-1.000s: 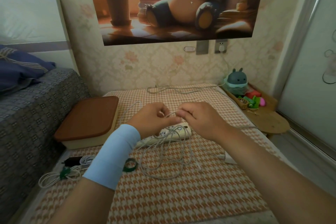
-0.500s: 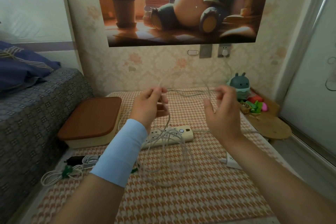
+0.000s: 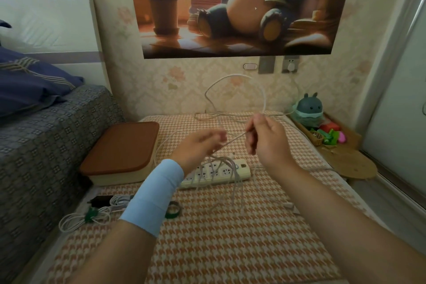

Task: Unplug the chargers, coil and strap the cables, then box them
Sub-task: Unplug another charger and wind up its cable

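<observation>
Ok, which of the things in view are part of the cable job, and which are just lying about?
Job: white cable in left hand and right hand; power strip; strapped cable bundle; loose green strap; brown-lidded box.
Lying about: green toy figure; small basket; pillow; poster.

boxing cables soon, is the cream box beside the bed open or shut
Shut: the brown rounded lid covers the cream rectangular box fully.

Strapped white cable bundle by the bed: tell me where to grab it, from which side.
Pinch the strapped cable bundle at its green strap, coming from above. It lies flat, and the strap binds the loops, so they should lift together; the bed blocks the left side.
</observation>
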`<state>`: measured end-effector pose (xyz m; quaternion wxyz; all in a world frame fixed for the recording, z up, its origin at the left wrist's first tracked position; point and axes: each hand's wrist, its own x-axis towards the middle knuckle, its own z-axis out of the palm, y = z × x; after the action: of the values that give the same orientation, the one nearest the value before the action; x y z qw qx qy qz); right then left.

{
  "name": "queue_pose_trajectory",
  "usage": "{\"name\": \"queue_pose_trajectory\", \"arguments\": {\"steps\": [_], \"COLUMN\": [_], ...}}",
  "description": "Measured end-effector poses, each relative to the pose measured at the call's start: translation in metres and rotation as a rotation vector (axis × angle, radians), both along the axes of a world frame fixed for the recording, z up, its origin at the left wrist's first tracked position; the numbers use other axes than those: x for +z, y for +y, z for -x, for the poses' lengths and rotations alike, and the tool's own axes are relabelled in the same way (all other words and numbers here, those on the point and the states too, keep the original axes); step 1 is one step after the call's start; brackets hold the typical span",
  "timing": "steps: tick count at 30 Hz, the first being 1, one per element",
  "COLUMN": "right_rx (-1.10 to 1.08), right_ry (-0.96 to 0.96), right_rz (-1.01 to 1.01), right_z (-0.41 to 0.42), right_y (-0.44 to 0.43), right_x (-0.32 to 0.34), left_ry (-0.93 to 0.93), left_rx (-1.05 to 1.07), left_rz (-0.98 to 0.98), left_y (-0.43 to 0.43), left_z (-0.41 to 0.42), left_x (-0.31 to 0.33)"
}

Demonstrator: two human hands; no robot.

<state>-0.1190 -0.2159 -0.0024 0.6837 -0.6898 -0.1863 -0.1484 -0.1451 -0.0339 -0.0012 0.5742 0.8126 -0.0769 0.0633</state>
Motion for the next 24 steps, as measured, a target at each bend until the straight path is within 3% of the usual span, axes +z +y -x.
{"name": "queue_pose_trajectory", "arguments": {"steps": [2,3,8,10,14,17,20,24], "right_rx": [-0.045,-0.074,-0.226,-0.189,0.161,0.271,0.274,0.232], "right_ry": [-0.036,-0.039,0.006,0.061,0.297,0.249,0.184,0.175], "right_rz": [-0.127,-0.180,-0.442,-0.438,0.025,0.383,0.412,0.437], "right_z": [0.002,0.004,0.003,-0.002,0.000,0.007,0.011,0.008], "right_y": [0.000,0.001,-0.005,-0.009,-0.001,0.013,0.023,0.025], "right_x": [0.003,0.005,0.020,0.020,0.001,-0.014,-0.012,-0.009], "left_ry": [0.014,0.028,-0.003,-0.030,-0.300,-0.373,-0.276,-0.214], "left_rx": [-0.060,-0.055,0.231,0.270,0.336,0.296,0.154,0.136], "left_rz": [-0.380,-0.477,-0.818,-0.893,-0.682,-0.363,0.027,0.286], "left_y": [0.006,0.007,0.006,0.005,0.002,-0.015,-0.030,-0.024], "left_z": [-0.005,-0.007,-0.004,0.001,0.004,0.006,0.010,0.005], "left_x": [-0.011,-0.012,0.000,0.001,0.007,0.015,0.021,0.019]}}
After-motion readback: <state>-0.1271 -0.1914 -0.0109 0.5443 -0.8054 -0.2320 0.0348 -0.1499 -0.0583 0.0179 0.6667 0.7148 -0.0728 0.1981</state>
